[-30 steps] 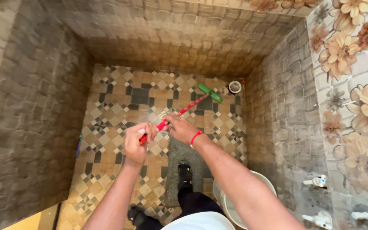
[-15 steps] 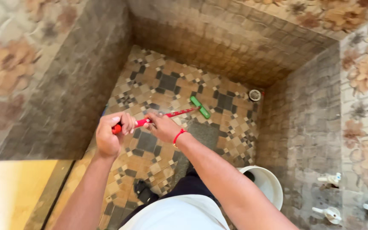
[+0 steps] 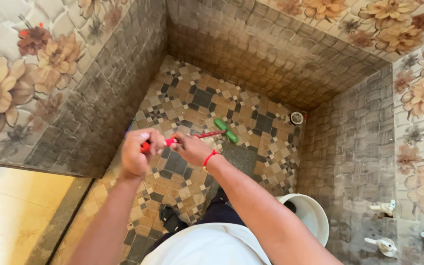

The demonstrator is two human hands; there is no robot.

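Looking straight down here: closest to the camera there's a white shirt [image 3: 207,248] at the bottom edge, with dark trousers and a dark shoe [image 3: 170,219] planted on the patterned tile floor [image 3: 199,98]. Just right of that, tucked against the right-hand wall, sits a white bucket [image 3: 312,216], and a bit further right on that wall are two white taps [image 3: 384,243]. Moving up, both arms reach out over the floor. The left hand [image 3: 136,152] is curled tight around the red end of a long-handled floor wiper [image 3: 207,134], fingers wrapped right round it. The right hand [image 3: 192,148], wearing a red thread band [image 3: 210,159] at the wrist, is closed on the same handle just beyond the left one, so the two fists sit close together, nearly touching. From there the red handle slants away toward the far right, and its green head [image 3: 226,130] rests on the tiles about mid-floor, just past a darker, wet-looking patch [image 3: 239,157]. Further on, in the far right corner of the floor, there's a small round drain [image 3: 296,118]. The walls all round have grey-brown stone-look tiles low down and flower-print tiles [image 3: 6,93] higher up. On the left edge a yellowish floor [image 3: 11,216] shows beyond the threshold.
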